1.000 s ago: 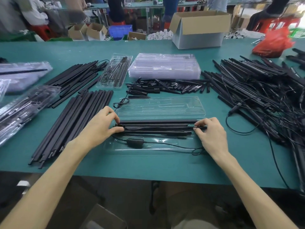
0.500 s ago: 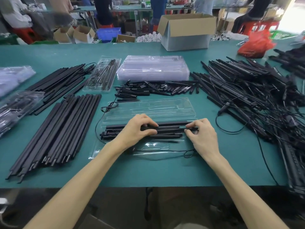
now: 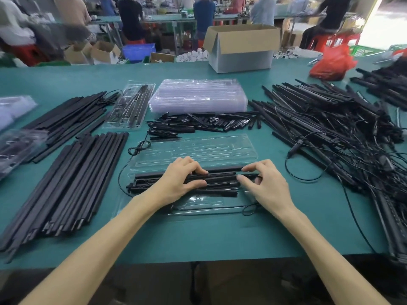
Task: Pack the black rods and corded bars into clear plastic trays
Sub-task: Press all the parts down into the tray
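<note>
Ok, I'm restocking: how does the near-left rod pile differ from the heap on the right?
The near-left rod pile lies in neat parallel rows, no cords visible; the right heap is crisscrossed and tangled in thin cords. The heap also spreads wider than the pile. Both are black.

**Q:** What can't be made out here?

**A:** The left hand [image 3: 178, 181], curled round the black rods [image 3: 222, 180] in the clear tray [image 3: 204, 202], covers their middle, so their number is unclear. The right hand [image 3: 267, 186] hides their right ends, and whether it pinches one cannot be told.

**Q:** And at the edges?

**A:** The pile of corded bars [image 3: 330, 119] runs off the right edge. The bagged trays [image 3: 19, 146] on the left are blurred and cut off. The workers [image 3: 132, 18] behind are blurred and cropped at the top. A thin cord [image 3: 209, 208] disappears under the left forearm.
</note>
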`<action>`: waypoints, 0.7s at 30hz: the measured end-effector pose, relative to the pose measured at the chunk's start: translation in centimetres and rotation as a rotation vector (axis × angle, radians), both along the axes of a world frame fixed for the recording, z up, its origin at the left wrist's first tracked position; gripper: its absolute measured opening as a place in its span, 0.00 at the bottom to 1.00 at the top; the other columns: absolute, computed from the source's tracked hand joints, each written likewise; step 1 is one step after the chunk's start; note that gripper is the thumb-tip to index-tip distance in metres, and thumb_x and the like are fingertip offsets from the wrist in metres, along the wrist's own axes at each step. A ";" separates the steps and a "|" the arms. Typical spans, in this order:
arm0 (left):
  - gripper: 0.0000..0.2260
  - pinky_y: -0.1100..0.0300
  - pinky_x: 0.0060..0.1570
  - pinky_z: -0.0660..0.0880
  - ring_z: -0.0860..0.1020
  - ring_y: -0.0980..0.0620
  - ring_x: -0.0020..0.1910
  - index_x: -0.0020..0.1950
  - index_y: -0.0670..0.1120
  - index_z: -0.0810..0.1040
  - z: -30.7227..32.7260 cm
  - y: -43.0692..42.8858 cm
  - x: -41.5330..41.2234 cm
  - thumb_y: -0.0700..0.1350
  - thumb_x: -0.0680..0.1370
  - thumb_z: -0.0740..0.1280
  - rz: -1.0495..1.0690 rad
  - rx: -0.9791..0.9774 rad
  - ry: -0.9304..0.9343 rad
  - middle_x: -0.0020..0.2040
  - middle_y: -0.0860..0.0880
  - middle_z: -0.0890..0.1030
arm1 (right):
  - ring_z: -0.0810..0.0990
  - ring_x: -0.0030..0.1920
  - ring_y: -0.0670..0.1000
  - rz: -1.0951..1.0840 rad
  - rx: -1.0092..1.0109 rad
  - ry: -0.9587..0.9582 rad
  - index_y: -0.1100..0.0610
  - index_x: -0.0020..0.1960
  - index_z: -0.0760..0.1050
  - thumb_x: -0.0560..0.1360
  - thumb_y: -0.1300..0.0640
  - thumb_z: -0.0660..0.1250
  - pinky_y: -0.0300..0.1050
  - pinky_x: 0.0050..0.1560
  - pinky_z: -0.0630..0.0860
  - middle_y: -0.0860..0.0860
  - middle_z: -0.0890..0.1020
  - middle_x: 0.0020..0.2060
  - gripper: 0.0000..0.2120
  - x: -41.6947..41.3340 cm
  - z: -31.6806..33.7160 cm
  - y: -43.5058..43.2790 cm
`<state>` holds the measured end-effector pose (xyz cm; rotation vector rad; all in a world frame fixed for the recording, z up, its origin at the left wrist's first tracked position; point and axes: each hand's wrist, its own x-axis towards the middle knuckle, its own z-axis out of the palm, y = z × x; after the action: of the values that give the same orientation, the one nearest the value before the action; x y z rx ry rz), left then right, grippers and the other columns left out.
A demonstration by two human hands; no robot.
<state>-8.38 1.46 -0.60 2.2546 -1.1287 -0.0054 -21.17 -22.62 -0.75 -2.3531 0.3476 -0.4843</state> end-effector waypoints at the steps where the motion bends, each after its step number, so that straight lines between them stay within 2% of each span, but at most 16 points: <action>1: 0.15 0.56 0.59 0.69 0.70 0.57 0.53 0.58 0.55 0.80 0.1 -0.2 0.0 0.60 0.76 0.68 0.007 0.000 -0.005 0.50 0.59 0.74 | 0.77 0.37 0.42 0.005 0.009 -0.014 0.42 0.45 0.77 0.73 0.40 0.71 0.40 0.41 0.72 0.39 0.75 0.47 0.07 0.1 0.1 -0.2; 4: 0.15 0.55 0.60 0.68 0.70 0.55 0.53 0.57 0.54 0.80 0.3 -0.8 0.4 0.61 0.75 0.67 0.014 -0.003 -0.007 0.50 0.58 0.74 | 0.76 0.37 0.43 -0.016 0.013 -0.044 0.44 0.43 0.77 0.76 0.41 0.68 0.46 0.45 0.75 0.40 0.76 0.46 0.08 0.7 0.3 -0.6; 8: 0.12 0.54 0.60 0.70 0.69 0.58 0.51 0.56 0.53 0.82 0.6 -1.6 1.4 0.56 0.76 0.72 -0.004 -0.007 0.002 0.50 0.59 0.74 | 0.78 0.39 0.46 -0.021 0.051 -0.119 0.48 0.43 0.80 0.78 0.50 0.70 0.49 0.48 0.78 0.43 0.78 0.44 0.06 0.9 0.2 -0.7; 11: 0.13 0.54 0.59 0.70 0.69 0.63 0.51 0.54 0.53 0.82 0.6 -1.8 1.6 0.59 0.76 0.70 -0.011 -0.011 0.013 0.50 0.59 0.75 | 0.77 0.38 0.47 0.039 0.096 -0.191 0.50 0.39 0.81 0.76 0.51 0.73 0.43 0.42 0.75 0.46 0.79 0.38 0.08 0.4 0.1 -0.7; 14: 0.19 0.51 0.58 0.71 0.72 0.55 0.52 0.52 0.51 0.82 0.5 -1.7 1.4 0.64 0.77 0.62 0.005 -0.026 0.016 0.50 0.57 0.77 | 0.75 0.36 0.47 0.101 0.061 -0.203 0.51 0.35 0.79 0.74 0.52 0.75 0.35 0.38 0.70 0.46 0.77 0.34 0.11 -0.2 0.0 -0.6; 17: 0.14 0.49 0.60 0.71 0.72 0.53 0.53 0.55 0.52 0.82 0.3 -1.6 1.3 0.59 0.77 0.68 -0.005 -0.012 -0.022 0.51 0.56 0.77 | 0.75 0.35 0.46 0.138 0.043 -0.153 0.51 0.35 0.78 0.73 0.55 0.77 0.32 0.38 0.69 0.45 0.77 0.35 0.11 -0.6 -0.1 -0.9; 21: 0.13 0.48 0.61 0.71 0.71 0.55 0.54 0.56 0.51 0.82 0.3 -1.8 1.1 0.57 0.77 0.70 -0.009 0.000 -0.100 0.51 0.58 0.76 | 0.72 0.33 0.43 0.131 0.096 -0.138 0.50 0.41 0.78 0.72 0.57 0.77 0.31 0.37 0.68 0.45 0.77 0.35 0.08 -0.9 -0.2 -1.0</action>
<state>-7.23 -0.34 -0.32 2.2710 -1.1911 0.1049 -22.08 -23.58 -0.94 -2.2193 0.1484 -0.5513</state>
